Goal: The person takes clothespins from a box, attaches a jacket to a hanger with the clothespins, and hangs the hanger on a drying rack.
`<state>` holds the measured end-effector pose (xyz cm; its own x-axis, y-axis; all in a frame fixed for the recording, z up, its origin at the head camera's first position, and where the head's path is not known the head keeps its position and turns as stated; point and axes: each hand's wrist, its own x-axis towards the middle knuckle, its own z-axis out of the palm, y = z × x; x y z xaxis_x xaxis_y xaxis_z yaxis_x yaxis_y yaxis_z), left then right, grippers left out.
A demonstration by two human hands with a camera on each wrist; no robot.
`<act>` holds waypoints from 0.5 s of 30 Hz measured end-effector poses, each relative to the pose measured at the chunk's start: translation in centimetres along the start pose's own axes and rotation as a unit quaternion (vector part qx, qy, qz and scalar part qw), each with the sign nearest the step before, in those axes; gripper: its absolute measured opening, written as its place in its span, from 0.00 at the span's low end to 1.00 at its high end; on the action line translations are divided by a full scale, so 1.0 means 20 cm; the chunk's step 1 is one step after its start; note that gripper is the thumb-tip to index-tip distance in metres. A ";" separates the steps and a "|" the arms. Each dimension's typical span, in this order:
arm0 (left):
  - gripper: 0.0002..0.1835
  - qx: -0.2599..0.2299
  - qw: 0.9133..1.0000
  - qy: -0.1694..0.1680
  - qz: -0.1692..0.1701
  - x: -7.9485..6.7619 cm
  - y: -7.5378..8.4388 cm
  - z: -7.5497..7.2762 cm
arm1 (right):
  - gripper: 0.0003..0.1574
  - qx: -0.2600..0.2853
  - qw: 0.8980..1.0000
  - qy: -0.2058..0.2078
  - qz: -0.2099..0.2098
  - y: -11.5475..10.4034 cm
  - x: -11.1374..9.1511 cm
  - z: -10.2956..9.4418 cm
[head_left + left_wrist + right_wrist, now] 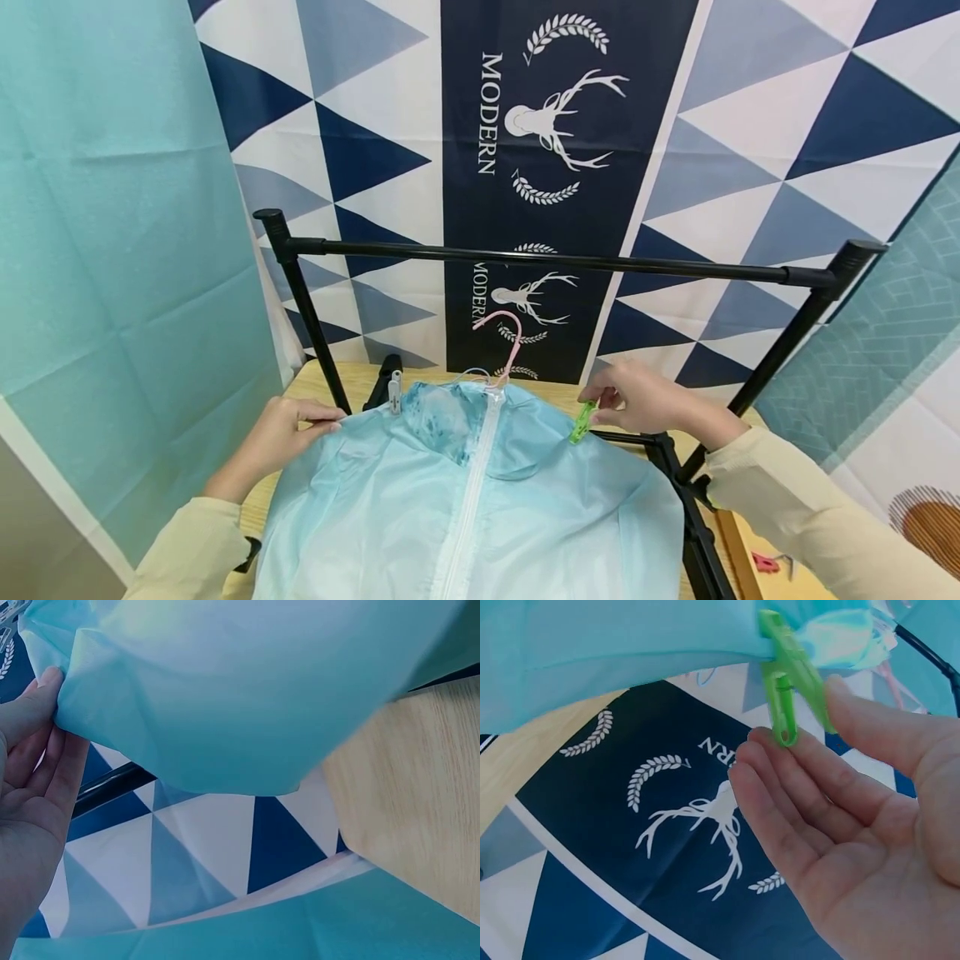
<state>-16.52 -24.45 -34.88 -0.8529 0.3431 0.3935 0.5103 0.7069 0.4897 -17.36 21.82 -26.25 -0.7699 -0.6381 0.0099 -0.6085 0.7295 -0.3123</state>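
Observation:
A light blue zip-up jacket (pixel 390 500) hangs on a pink hanger (pixel 516 342), its white zipper running down the middle. My left hand (pixel 281 437) pinches the fabric at the shoulder on the left; in the left wrist view thumb and fingers hold a fold of the jacket (pixel 195 727). On the opposite shoulder sits a green clothespin (pixel 582 422), its jaws on the cloth. My right hand (pixel 637 404) holds its handles between thumb and fingers, as the right wrist view shows with the clothespin (pixel 795 675) above the palm. A grey clothespin (pixel 395 392) is clipped near the collar.
Behind the jacket stands a black rack with a horizontal bar (pixel 525 257). A wooden tabletop (pixel 337 379) lies below. Patterned cloth (pixel 390 158) covers the back, and a teal curtain (pixel 127 250) hangs at the left. A red item (pixel 766 563) lies at the lower right.

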 end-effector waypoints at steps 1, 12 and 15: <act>0.09 0.000 1.000 0.000 -0.002 0.00 0.00 0.00 | 0.13 0.001 1.000 -0.004 0.005 0.00 -0.01 0.01; 0.09 0.004 1.000 0.008 -0.001 -0.01 -0.02 0.03 | 0.22 0.031 0.998 -0.040 0.047 0.04 -0.12 0.10; 0.09 0.007 1.000 0.010 0.003 -0.01 -0.03 0.03 | 0.17 0.039 0.998 -0.024 0.051 0.06 -0.14 0.15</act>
<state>-16.68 -24.57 -35.62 -0.8469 0.3359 0.4121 0.5144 0.7137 0.4754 -15.46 23.80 -29.47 -0.8161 -0.5736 -0.0706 -0.5090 0.7713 -0.3820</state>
